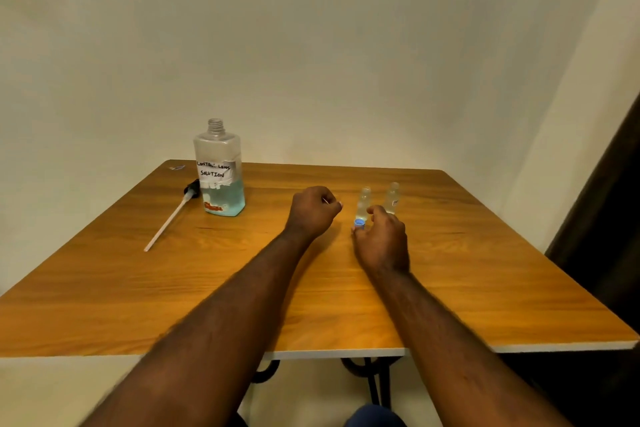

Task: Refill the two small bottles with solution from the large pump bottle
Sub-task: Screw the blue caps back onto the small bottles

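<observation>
Big bottle (221,177): standing uncapped, left of centre on the table (485,270).
Pump (180,208): lying just left of it.
Small bottles (363,199): standing right of centre.
Left hand (311,211): curling at centre; grip unclear.
Right hand (382,239): pinching a blue cap (359,222) beside them.

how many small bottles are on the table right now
2. The nearer small bottle stands upright just beyond the right hand, which pinches a blue cap; the farther small bottle stands just right of it, slightly farther back. None looks hidden behind the hands.
</observation>
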